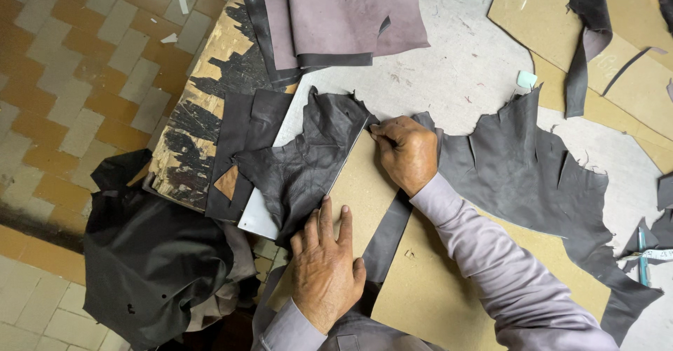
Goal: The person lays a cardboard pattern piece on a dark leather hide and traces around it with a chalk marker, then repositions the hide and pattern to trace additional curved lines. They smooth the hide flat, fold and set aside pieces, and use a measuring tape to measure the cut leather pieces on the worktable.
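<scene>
— What are the hands doing?
— The left hand (324, 270) lies flat and open on a tan cardboard pattern piece (361, 190). The right hand (406, 151) pinches its far edge, by the dark grey leather scrap (301, 162).
— Where?
— Mid-bench (456, 70).

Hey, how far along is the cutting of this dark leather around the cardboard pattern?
Done, apparently: cut dark pieces lie stacked at the table's far edge, and the large hide has ragged, cut-away edges. In hand: the left hand presses the cardboard pattern flat on a dark leather piece, while the right hand pinches at the pattern's top corner; any tool is hidden. Left: leather still spreads uncut beyond the pattern's left edge.
</scene>
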{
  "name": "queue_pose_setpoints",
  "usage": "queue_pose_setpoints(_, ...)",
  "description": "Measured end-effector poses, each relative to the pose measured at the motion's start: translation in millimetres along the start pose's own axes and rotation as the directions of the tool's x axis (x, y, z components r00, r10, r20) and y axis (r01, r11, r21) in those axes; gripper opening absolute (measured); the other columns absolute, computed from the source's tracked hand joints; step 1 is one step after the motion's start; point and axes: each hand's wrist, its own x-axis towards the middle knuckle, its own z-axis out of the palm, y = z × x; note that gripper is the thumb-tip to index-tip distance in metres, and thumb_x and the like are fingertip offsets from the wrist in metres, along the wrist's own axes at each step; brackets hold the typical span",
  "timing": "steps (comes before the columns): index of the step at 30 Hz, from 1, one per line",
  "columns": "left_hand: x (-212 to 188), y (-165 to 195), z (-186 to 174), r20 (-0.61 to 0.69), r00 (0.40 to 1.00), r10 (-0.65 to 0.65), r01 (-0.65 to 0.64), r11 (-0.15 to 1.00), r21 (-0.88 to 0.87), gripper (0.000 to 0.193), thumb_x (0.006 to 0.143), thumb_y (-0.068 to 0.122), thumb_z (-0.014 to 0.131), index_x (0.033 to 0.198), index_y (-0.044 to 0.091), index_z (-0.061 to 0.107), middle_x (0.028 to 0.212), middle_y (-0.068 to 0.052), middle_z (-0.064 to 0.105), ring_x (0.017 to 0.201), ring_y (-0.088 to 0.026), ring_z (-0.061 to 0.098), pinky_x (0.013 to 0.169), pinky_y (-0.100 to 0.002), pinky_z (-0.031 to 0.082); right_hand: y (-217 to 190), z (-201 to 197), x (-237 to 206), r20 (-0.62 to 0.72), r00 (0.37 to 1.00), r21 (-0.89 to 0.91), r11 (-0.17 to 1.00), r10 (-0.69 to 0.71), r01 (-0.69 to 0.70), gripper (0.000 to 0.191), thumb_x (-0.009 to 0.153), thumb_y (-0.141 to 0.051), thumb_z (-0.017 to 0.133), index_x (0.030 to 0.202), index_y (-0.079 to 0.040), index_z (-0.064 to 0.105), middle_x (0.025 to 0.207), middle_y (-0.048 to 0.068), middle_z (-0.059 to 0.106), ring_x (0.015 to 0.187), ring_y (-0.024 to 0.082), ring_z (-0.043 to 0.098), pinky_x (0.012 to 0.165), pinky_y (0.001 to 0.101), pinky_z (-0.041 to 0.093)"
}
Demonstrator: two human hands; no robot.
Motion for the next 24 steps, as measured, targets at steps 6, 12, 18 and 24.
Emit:
queue_pose_setpoints(6, -2, 0, 1, -0.038, 0.999, 0.002, -0.002, 1.0, -0.014, 0.092, 0.076, 0.033, 0.075, 0.153, 0.002, 0.037, 0.163, -0.029, 0.021, 0.141, -0.045, 0.034, 0.098, -0.054, 0.036, -6, 2, 31, -0.01, 0.996, 0.053, 0.995, -0.084, 0.084, 0.011, 0.082, 0.006, 0.076, 0.091, 0.001, 0.076, 0.094, 0.014, 0.076, 0.082, 0.025, 0.075, 0.072, 0.0322, 0.06)
queue_pose_setpoints(12, -10, 0, 4, -0.124, 0.99, -0.069, 0.065, 0.997, -0.037, 0.097, 0.072, 0.036, 0.082, 0.153, 0.006, 0.038, 0.157, -0.027, 0.026, 0.135, -0.044, 0.035, 0.098, -0.058, 0.035, -15, -50, 31, 0.004, 0.967, 0.494, 0.841, 0.254, -0.223, 0.01, 0.092, 0.006, 0.076, 0.102, 0.002, 0.077, 0.093, 0.009, 0.075, 0.076, 0.011, 0.066, 0.067, 0.0233, 0.053)
queue_pose_setpoints(18, -12, 2, 5, -0.151, 0.97, -0.189, 0.173, 0.979, -0.111, 0.109, 0.069, 0.039, 0.088, 0.155, 0.008, 0.028, 0.152, -0.018, 0.034, 0.128, -0.038, 0.037, 0.096, -0.058, 0.036, -8, -132, -72, 0.089, 0.869, 0.939, 0.249, 0.487, -0.237, 0.019, 0.097, 0.001, 0.061, 0.114, 0.005, 0.069, 0.092, 0.008, 0.067, 0.085, 0.018, 0.062, 0.082, 0.0313, 0.051)
queue_pose_setpoints(24, -4, 0, 0, -0.175, 0.938, -0.299, 0.267, 0.946, -0.184, 0.122, 0.056, 0.035, 0.099, 0.151, 0.008, 0.028, 0.138, -0.019, 0.045, 0.126, -0.039, 0.044, 0.103, -0.054, 0.039, 11, -166, -208, 0.076, 0.683, 0.972, 0.098, 0.726, -0.213, 0.021, 0.106, -0.016, 0.057, 0.103, 0.003, 0.067, 0.09, 0.009, 0.065, 0.086, 0.02, 0.059, 0.08, 0.0341, 0.048)
